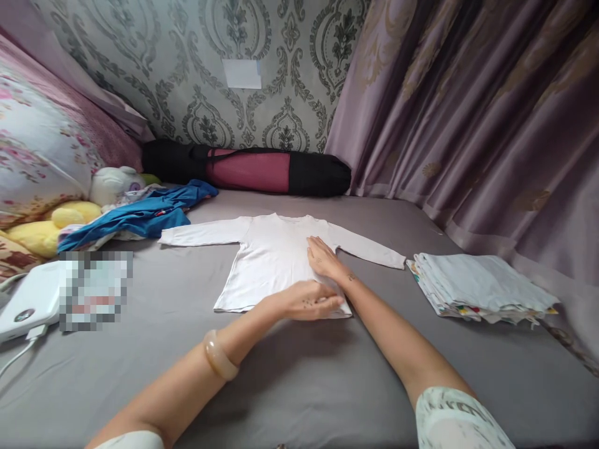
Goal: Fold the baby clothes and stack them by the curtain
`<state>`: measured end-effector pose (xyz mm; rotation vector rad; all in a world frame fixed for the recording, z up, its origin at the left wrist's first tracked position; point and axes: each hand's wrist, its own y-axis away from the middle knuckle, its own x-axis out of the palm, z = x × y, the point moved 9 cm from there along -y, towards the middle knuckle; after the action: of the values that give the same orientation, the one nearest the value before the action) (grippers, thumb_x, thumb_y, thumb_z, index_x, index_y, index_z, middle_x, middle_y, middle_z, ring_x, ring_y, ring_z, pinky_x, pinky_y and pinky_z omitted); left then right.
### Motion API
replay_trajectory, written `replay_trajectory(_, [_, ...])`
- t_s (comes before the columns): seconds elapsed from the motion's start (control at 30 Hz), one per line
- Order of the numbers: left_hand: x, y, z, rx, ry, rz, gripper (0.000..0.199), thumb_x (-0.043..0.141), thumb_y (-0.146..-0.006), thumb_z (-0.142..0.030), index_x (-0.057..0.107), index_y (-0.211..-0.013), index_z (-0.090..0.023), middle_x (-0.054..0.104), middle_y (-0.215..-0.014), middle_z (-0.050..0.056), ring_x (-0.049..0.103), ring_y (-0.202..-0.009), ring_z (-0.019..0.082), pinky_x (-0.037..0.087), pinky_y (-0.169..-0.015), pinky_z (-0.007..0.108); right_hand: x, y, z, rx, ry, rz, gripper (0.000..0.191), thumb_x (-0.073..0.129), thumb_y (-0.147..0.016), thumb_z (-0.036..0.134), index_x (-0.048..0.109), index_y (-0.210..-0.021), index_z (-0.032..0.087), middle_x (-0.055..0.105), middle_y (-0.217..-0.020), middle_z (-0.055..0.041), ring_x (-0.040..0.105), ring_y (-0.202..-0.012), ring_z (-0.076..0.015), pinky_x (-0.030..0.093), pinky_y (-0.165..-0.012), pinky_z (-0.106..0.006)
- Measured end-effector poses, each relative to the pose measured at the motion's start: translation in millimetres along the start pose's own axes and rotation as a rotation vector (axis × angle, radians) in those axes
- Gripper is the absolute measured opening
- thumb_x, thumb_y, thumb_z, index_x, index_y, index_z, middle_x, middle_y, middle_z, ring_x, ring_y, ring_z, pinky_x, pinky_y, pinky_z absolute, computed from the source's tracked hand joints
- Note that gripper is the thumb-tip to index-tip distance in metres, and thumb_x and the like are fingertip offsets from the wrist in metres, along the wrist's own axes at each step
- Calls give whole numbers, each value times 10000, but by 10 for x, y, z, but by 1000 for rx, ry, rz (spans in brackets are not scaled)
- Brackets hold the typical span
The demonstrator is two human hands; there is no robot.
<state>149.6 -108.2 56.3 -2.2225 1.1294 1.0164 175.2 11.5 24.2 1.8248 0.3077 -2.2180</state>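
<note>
Plainly, a white long-sleeved shirt (266,255) lies spread out on the grey bedsheet (163,324), its neckline on the far side, its hem toward the person and its sleeves stretched to either side. The right hand (322,257) is released, laid with extended fingers on the right half of the shirt's body. The left hand (311,300), on the arm with the pale bangle (219,355), is at the right end of the shirt's hem, its fingers pointing right; whether it grasps any cloth I cannot tell.

Just beyond the shirt's right cuff sits a stack of folded clothes (486,284), pale on top with coloured bits along the edges. Near the shirt's left cuff lies a crumpled blue garment (135,215), with a yellow plush toy (28,237) and a white plush toy (116,184) farther left. Well to the left of the shirt's hem are a white power bank (32,293) with a cable plugged in and a pixelated item beside it. Behind the shirt, a long black and maroon bag (248,169) lies along the patterned wallpaper (290,37).
</note>
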Motion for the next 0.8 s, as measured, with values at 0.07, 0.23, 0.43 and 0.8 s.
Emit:
replay_trajectory(0.07, [-343,148,314,-187,-10,-179,496,289,-988,-468,662,-849,-173,672,-735,42,614,-678,173,454,-660,277,110,25,2,48,-47,30,586,209,-995,322,297,-1512,62,263,-1593,-129,193,-1472,-221,144,-1182,-355])
replay_trajectory(0.23, [-849,607,1128,-536,-367,-470,330,324,-949,-210,555,-1177,-150,643,-1174,147,592,-1101,244,441,-936,366,172,102,18,79,-45,51,655,155,-1009,481,243,-1544,114,148,-1625,-119,71,-1498,-248,34,-1195,-444])
replay_trajectory(0.43, [-834,844,1567,-662,-556,-397,513,325,-985,-427,437,-1357,-91,423,-1467,227,328,-1403,321,231,-1136,481,179,99,24,74,-18,49,678,171,-999,546,231,-1553,160,134,-1627,-126,74,-1495,-294,44,-1186,-492])
replay_trajectory(0.8, [-838,923,1735,-765,-510,-181,734,252,-959,-583,283,-1516,-105,214,-1594,206,153,-1481,351,89,-1153,585,171,102,39,75,-6,60,670,184,-1000,542,226,-1555,169,124,-1629,-120,61,-1497,-285,28,-1188,-482])
